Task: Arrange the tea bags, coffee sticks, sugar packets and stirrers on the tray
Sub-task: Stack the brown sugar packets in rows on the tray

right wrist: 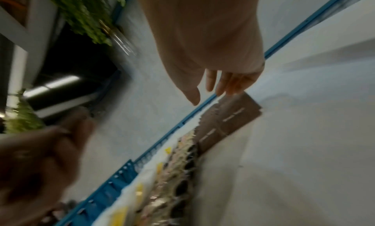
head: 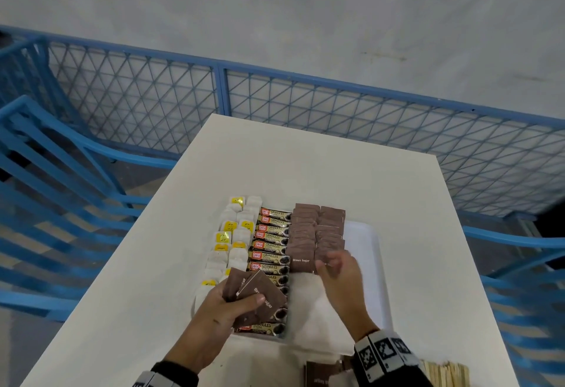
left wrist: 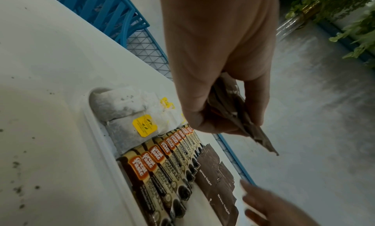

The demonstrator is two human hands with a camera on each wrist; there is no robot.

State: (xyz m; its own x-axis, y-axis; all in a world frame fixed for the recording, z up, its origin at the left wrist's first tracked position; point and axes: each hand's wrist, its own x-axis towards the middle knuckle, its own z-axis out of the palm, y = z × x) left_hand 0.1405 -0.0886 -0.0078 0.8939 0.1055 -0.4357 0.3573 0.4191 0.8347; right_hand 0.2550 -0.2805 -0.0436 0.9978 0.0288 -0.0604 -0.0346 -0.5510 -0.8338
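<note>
A white tray on the table carries tea bags on its left, coffee sticks down the middle and two columns of brown sugar packets to their right. My left hand grips a fanned bunch of sugar packets above the near coffee sticks; the left wrist view shows the hand pinching them. My right hand, blurred, hovers over the nearest packet of the right column. In the right wrist view its fingers hang relaxed and hold nothing, just above the packets.
Wooden stirrers and a few loose sugar packets lie on the white table at its near edge. The tray's right part is bare. Blue mesh fencing and blue chairs surround the table.
</note>
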